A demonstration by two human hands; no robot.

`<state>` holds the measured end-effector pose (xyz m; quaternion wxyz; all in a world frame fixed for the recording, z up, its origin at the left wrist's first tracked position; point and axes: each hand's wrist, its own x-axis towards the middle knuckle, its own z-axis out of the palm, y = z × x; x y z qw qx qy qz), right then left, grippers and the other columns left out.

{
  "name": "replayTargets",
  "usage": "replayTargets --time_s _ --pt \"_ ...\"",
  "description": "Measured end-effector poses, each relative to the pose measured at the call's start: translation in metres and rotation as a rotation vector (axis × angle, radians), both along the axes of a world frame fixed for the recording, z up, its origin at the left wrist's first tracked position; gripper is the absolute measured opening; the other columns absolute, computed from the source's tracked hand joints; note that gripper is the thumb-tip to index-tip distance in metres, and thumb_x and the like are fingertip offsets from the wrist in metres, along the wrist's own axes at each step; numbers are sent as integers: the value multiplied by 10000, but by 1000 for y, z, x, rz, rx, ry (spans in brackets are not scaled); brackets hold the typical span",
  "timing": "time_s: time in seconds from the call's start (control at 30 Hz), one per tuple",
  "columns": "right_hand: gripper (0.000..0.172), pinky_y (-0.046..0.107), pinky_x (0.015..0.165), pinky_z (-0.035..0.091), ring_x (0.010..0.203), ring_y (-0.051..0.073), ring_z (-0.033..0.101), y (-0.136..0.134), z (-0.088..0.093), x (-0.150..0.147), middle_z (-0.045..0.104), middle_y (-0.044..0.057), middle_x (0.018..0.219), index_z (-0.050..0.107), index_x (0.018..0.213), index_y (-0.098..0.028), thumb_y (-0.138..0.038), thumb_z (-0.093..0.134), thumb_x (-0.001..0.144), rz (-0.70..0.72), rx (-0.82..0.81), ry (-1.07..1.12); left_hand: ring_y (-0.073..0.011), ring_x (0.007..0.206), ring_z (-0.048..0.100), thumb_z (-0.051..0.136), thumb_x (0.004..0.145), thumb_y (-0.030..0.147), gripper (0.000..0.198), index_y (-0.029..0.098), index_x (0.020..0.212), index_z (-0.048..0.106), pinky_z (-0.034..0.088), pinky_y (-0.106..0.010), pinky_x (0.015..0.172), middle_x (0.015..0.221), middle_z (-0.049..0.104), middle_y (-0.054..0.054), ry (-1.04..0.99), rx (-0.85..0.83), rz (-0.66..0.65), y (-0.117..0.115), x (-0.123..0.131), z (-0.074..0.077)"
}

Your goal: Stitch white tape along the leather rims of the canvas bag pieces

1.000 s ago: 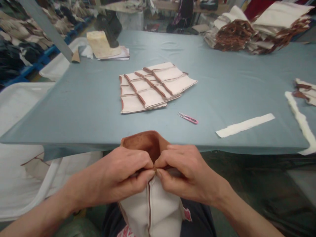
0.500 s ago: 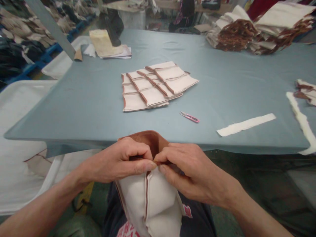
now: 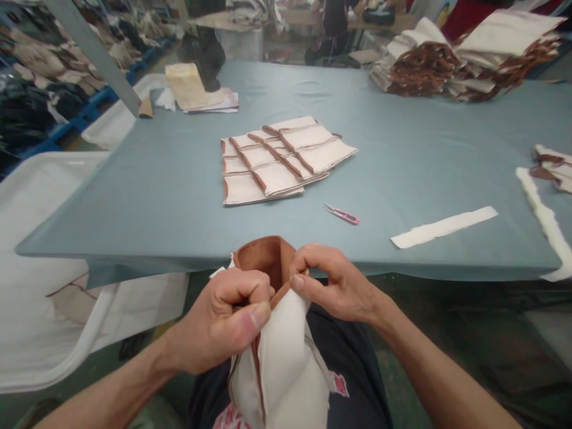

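A cream fabric piece, tube-shaped with a brown lining and dark seams, hangs over my lap at the table's front edge. Its open top faces up and shows the brown inside. My left hand is closed on the rim at the left, near a brown-edged seam, thumb on top. Further along the same rim, to the right, my right hand pinches the edge between thumb and curled fingers. Beyond, on the table, lie pink-handled thread snips and a fanned stack of similar sewn cream pieces.
The blue-grey covered table spans the view. A white strip lies at its right, near a fuzzy pale strip. Piles of cream and brown fabric stand at the back right. A white tub is at the left.
My hands have moved apart along the rim: the left down and slightly left, the right slightly up. The fabric's opening has turned and gapes more, showing more brown lining.
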<state>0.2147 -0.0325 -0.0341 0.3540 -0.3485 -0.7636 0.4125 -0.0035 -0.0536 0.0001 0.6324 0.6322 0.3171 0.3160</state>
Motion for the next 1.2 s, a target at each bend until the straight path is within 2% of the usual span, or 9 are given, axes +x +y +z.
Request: replayTargets --time_s 0.13,0.23,0.37,0.47,0.53,0.63,0.8,1.0,1.2 --pt "330 264 688 419 691 132 523 -7 -28 -14 583 -16 727 537 746 -198 -426 591 978 -14 -174 215 -79 479 259 699 888 598 612 220 598 315 213 -243 452 533 314 77 -275 -257 110 -11 14 -13" --pt "461 270 686 421 695 142 512 -8 -38 -15 545 -18 716 530 756 -199 -593 568 994 -53 -243 287 -79 468 285 736 865 610 623 214 585 345 228 -238 439 521 346 68 -304 -277 126 -11 19 -13" --pt "564 299 704 420 714 162 519 -4 -32 -4 564 4 752 556 789 -193 -727 523 968 -53 -114 261 -93 465 348 714 898 584 610 208 577 357 268 -239 433 521 384 50 -252 -123 178 -9 6 -1" --pt "446 333 777 428 793 183 551 -3 -17 3 610 29 823 579 840 -197 -601 530 1019 -59 72 184 -127 456 416 652 914 630 620 224 574 329 320 -261 417 522 429 35 -177 -51 279 -11 -14 8" --pt "313 334 795 421 784 172 542 -5 -3 6 598 11 796 570 819 -205 -436 573 1029 -54 124 159 -146 471 459 565 969 603 588 229 572 345 367 -281 444 525 469 23 -43 99 349 -10 -29 11" --pt "265 294 719 403 710 144 501 -8 21 12 544 -19 725 546 765 -208 -322 620 992 -44 39 201 -135 516 505 521 1000 323 432 220 584 461 410 -274 552 531 503 34 311 582 440 2 -45 12" --pt "312 239 541 286 568 96 348 -3 42 19 421 -60 639 516 722 -200 -366 653 948 0 -186 265 -99 490 466 480 925 117 291 214 653 513 326 -253 536 558 506 61 618 1026 330 25 -50 1" --pt "446 226 501 243 540 86 298 7 31 24 374 -67 618 550 736 -192 -576 692 911 -22 -323 362 -140 783 648 485 1054 285 217 207 970 669 457 -214 726 872 713 3 490 641 98 35 -39 0" --pt "402 220 516 274 543 82 271 5 35 21 348 -74 607 553 706 -189 -499 703 914 90 -336 311 -191 924 646 311 1061 673 625 176 1013 687 478 -272 862 1025 717 -56 167 312 -155 53 -5 5"
